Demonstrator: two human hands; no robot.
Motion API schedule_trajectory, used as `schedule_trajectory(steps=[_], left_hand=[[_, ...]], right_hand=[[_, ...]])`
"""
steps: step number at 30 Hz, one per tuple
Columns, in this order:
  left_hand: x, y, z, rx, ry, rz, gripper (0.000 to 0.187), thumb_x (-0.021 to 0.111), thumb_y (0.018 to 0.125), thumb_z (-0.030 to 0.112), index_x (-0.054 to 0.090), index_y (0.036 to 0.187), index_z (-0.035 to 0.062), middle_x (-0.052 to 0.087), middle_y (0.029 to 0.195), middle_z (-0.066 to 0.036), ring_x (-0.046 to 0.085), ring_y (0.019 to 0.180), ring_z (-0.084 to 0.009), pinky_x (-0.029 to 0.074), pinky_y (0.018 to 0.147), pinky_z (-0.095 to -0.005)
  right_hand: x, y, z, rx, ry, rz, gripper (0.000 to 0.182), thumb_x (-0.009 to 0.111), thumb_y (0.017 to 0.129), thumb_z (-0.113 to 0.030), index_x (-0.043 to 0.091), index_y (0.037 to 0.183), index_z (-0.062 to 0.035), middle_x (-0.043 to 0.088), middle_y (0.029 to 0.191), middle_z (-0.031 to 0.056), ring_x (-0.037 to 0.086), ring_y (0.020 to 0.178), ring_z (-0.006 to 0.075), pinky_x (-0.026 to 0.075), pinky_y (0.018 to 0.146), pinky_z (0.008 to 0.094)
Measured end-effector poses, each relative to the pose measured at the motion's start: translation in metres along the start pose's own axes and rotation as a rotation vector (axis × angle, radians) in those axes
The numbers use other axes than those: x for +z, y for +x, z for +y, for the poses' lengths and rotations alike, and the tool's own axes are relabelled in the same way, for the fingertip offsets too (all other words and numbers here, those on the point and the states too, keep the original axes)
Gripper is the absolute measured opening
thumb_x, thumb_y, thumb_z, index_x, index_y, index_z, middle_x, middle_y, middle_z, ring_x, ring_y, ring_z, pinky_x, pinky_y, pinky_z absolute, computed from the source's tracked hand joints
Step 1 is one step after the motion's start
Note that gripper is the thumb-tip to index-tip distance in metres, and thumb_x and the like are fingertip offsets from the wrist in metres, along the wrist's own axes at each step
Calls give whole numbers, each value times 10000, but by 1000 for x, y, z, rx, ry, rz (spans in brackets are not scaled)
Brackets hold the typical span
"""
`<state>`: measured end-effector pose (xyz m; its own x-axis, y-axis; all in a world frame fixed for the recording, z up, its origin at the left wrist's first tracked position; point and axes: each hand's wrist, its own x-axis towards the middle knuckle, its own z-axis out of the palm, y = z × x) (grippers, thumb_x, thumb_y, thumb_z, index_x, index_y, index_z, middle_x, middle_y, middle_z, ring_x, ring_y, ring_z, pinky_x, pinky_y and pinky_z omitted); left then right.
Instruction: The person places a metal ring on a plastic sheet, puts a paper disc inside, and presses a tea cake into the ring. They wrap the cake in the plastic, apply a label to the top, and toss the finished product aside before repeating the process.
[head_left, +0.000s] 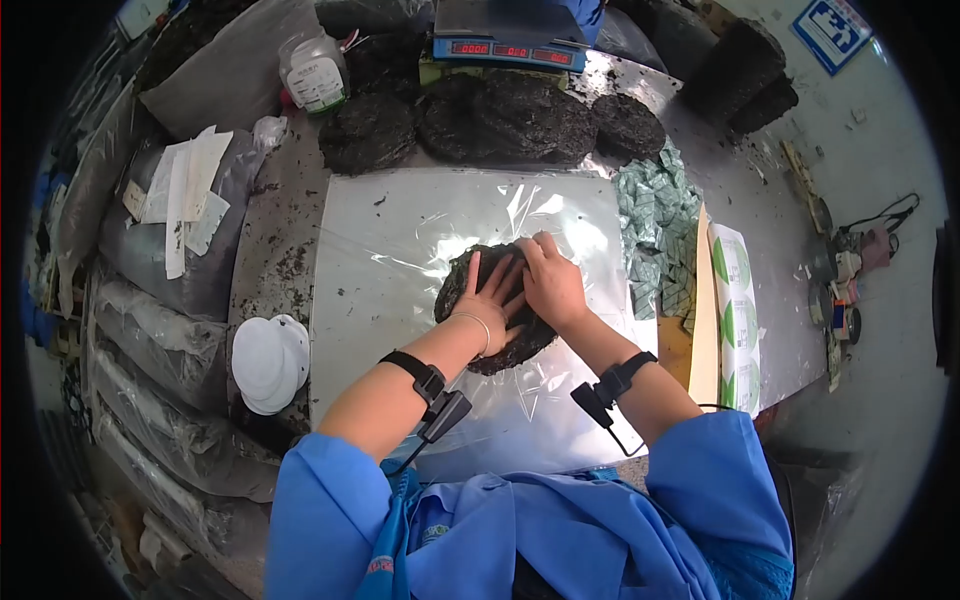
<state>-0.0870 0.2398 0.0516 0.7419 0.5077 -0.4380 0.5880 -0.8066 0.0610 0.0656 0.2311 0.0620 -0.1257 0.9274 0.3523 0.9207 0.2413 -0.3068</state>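
Observation:
A round, dark, rough-surfaced cake point(487, 357) lies on a sheet of clear plastic point(380, 300) over the work table. My left hand point(490, 310) is spread flat on top of it, fingers apart, with a thin bracelet at the wrist. At the upper right edge of the cake is my right hand point(552, 282), its fingers bent together against the rim; whatever is between them is hidden. Each forearm wears a black strap with a small device.
Several dark cakes point(535, 118) line the back, before a blue scale point(510, 50). A white jar point(315, 75) stands back left. White discs point(270, 362) lie left; green-patterned packets point(655, 230) and a white-green pack point(735, 310) lie right. Wrapped bundles point(160, 330) are stacked far left.

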Motion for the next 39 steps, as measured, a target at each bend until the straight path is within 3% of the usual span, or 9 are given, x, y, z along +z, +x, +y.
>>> schedule_trajectory(steps=[15, 18, 21, 23, 30, 32, 34, 36, 39], left_hand=[[-5, -12, 0, 5, -242, -8, 695, 293, 1016, 601, 286, 1613, 246, 128, 1689, -185, -19, 1573, -360, -162, 1198, -609], [10, -20, 10, -38, -168, 131, 726, 268, 1007, 661, 296, 1609, 256, 145, 1688, -178, -25, 1573, -352, -157, 1196, -610], [28, -4, 8, -71, -136, 141, 733, 248, 1004, 692, 279, 1613, 285, 121, 1696, -165, -69, 1570, -354, -164, 1188, -621], [24, -1, 10, -74, -118, 107, 726, 245, 1013, 677, 257, 1619, 278, 83, 1701, -167, -87, 1568, -359, -162, 1183, -631], [20, -3, 12, -73, -94, 100, 717, 237, 1021, 663, 247, 1622, 271, 80, 1698, -181, -95, 1566, -371, -174, 1171, -639], [20, -7, 16, -111, -78, 80, 710, 240, 1024, 655, 288, 1611, 259, 83, 1702, -163, -87, 1569, -357, -175, 1172, -639], [28, -12, 20, -119, -99, 96, 711, 246, 1023, 652, 304, 1606, 250, 78, 1704, -156, -78, 1571, -353, -181, 1171, -636], [29, -15, 20, -115, -106, 98, 707, 250, 1025, 648, 309, 1604, 247, 81, 1703, -160, -70, 1572, -353, -167, 1174, -637], [24, -19, 19, -117, -78, 105, 675, 240, 1040, 614, 314, 1602, 246, 122, 1696, -167, -56, 1574, -348, -149, 1179, -636]], right_hand=[[1, -9, 3, 23, 182, -180, 295, 643, 839, -72, 583, 1123, -21, 616, 1021, 139, 668, 990, 344, 558, 820, 453], [-53, -61, -1, 206, 401, 303, 574, 772, 850, -150, 536, 1350, 4, 622, 1182, 197, 598, 1151, 382, 446, 1046, 410], [-35, -183, 19, 711, 60, 83, 776, 818, 791, -510, 544, 1214, 80, 604, 1216, 264, 614, 1100, 437, 511, 925, 469], [-23, -211, 2, 781, -18, -421, 463, 694, 920, -497, 635, 932, -37, 639, 754, 86, 669, 758, 266, 538, 718, 456], [-144, -198, 4, 604, 1107, 356, 376, 465, 1080, -368, 594, 885, -73, 556, 714, 21, 497, 556, 122, 450, 574, 236], [-46, -211, 21, 834, 498, -12, 523, 575, 994, -533, 570, 1179, -43, 675, 833, 166, 647, 679, 271, 524, 698, 410], [-9, -185, -6, 705, 70, -162, 471, 588, 996, -480, 661, 940, -18, 689, 760, 188, 689, 721, 276, 524, 694, 373], [8, -162, -4, 708, 750, -107, 553, 508, 1035, -351, 564, 598, -17, 566, 541, 68, 517, 476, 176, 442, 511, 357], [-144, -162, -12, 299, 1725, 406, 433, 471, 1060, -299, 532, 689, -85, 544, 577, 37, 390, 452, 127, 386, 462, 294]])
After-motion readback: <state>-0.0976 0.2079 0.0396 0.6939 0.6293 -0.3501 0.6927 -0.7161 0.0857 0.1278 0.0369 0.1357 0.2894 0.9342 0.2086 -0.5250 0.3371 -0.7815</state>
